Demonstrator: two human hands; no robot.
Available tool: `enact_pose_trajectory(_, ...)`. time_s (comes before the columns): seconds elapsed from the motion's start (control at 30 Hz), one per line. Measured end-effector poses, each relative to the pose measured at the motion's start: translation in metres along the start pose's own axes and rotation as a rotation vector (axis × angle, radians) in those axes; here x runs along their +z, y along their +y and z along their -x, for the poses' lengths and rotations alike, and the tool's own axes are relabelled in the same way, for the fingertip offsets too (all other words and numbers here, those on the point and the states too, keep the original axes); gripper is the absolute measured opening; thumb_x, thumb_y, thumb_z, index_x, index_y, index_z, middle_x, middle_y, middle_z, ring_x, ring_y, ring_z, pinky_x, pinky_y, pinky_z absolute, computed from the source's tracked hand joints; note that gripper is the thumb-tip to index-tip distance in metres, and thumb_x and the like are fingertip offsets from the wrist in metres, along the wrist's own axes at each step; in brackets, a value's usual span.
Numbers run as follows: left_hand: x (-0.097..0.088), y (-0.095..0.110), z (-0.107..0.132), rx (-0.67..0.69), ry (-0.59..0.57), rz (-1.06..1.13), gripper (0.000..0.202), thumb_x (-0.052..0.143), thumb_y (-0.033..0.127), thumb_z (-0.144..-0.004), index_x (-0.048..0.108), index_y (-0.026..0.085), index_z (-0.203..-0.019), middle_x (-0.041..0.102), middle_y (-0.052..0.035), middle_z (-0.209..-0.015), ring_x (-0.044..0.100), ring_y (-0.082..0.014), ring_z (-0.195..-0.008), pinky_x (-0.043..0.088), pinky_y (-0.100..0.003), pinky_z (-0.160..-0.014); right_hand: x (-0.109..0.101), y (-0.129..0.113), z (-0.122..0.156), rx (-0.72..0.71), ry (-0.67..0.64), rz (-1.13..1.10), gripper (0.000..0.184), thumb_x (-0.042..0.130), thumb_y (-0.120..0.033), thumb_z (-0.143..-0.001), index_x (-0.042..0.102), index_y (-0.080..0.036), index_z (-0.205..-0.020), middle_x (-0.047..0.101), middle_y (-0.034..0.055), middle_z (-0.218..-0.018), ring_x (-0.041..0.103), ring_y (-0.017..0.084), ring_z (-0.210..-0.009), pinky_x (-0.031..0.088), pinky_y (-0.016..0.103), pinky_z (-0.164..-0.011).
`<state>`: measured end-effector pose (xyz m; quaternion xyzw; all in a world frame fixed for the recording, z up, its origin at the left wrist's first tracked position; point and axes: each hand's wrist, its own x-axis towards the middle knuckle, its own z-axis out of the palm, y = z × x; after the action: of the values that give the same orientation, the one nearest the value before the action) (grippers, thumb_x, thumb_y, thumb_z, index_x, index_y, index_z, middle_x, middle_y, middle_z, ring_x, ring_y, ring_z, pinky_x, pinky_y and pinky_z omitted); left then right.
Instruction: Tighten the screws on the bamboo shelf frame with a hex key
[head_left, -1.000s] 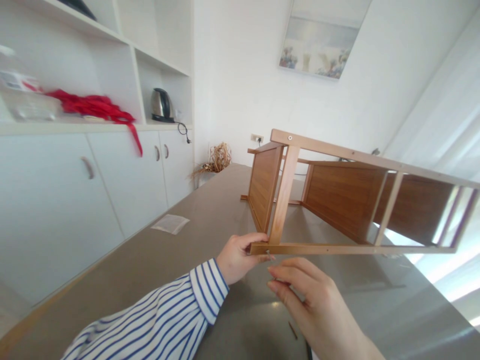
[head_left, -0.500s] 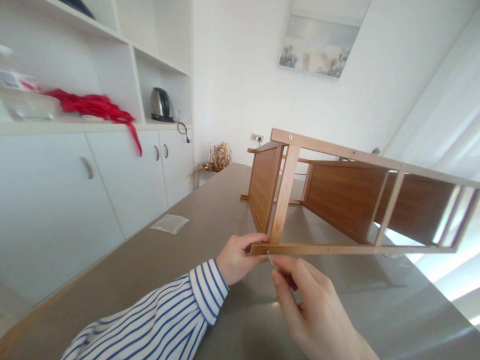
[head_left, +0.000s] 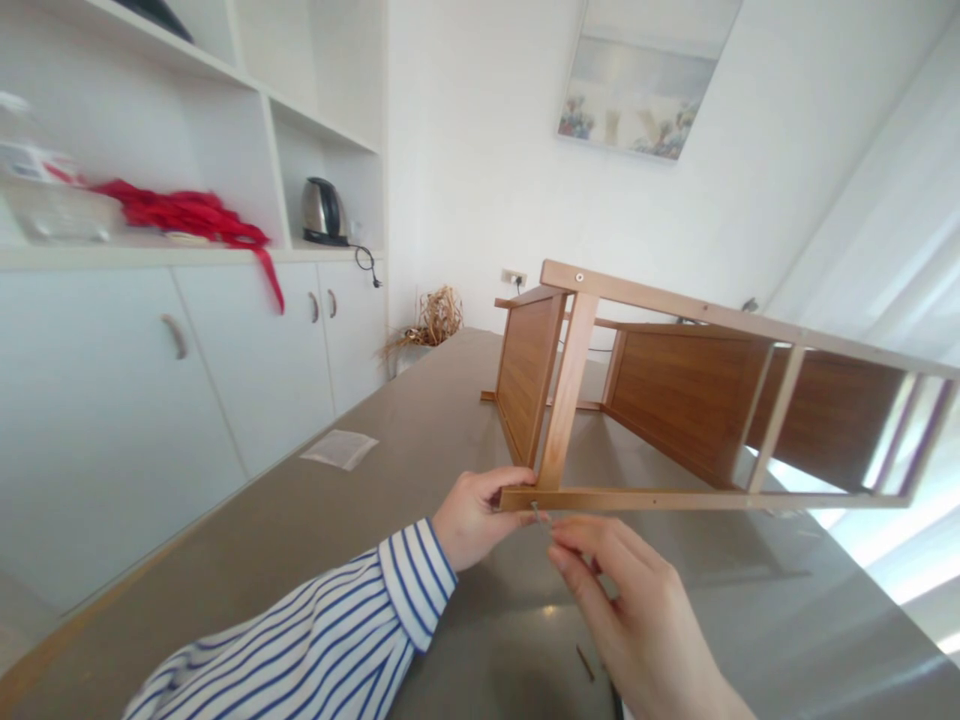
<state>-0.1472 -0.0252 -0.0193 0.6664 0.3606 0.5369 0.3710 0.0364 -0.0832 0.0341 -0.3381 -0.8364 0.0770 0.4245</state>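
A wooden shelf unit (head_left: 574, 390) lies on its side on the table, its slatless brown panels standing between light rails. My left hand (head_left: 474, 518) is closed around the end of its lower front rail (head_left: 615, 498), thumb and fingers on either side. My right hand (head_left: 637, 595) pinches a thin metal hex key (head_left: 541, 517) between thumb and fingertips. The key's tip meets the front face of the rail, just right of my left fingers. Any screw head under the tip is too small to make out.
A small dark screw-like piece (head_left: 585, 662) lies on the grey table (head_left: 420, 420) beside my right wrist. At the left is a flat clear packet (head_left: 340, 449). White cabinets (head_left: 247, 350) with a kettle (head_left: 322, 210) and red cloth (head_left: 187, 215) line the left side.
My right hand has turned and shifted slightly, swinging the hex key toward the right. The small dark piece on the table has come into view. My left hand stays on the rail.
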Motion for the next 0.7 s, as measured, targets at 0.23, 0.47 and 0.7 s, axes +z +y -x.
enact_pose_trajectory(0.23,0.000,-0.002,0.000,-0.023,0.016,-0.012,0.035,0.075,0.034,-0.066,0.066,0.013,-0.092,0.074,-0.0028,-0.082,0.069,-0.0152,-0.072,0.056,-0.024,-0.073,-0.022,-0.002,-0.006,-0.540,-0.059,0.555,0.025,0.043,-0.012,-0.091,0.063,-0.011,-0.105,0.067,0.0113,-0.084,0.059,0.020,-0.070,0.049,0.032,-0.063)
enact_pose_trajectory(0.47,0.000,0.000,-0.001,-0.006,0.015,-0.016,0.030,0.073,0.031,-0.067,0.066,0.014,-0.091,0.073,-0.0027,-0.082,0.069,-0.0148,-0.071,0.056,-0.024,-0.071,0.004,-0.004,0.002,-0.184,0.003,0.219,0.020,0.046,-0.013,-0.090,0.061,-0.014,-0.103,0.064,0.0050,-0.071,0.060,0.016,-0.063,0.049,0.027,-0.058)
enact_pose_trajectory(0.7,-0.002,-0.002,0.000,0.024,0.023,-0.081,0.029,0.070,0.032,-0.069,0.066,0.014,-0.092,0.073,-0.0030,-0.079,0.068,-0.0148,-0.069,0.056,-0.023,-0.069,0.021,-0.008,0.003,0.401,-0.014,-0.371,0.024,0.051,-0.033,-0.090,0.066,-0.016,-0.098,0.071,0.0039,-0.071,0.066,0.013,-0.059,0.054,0.019,-0.052)
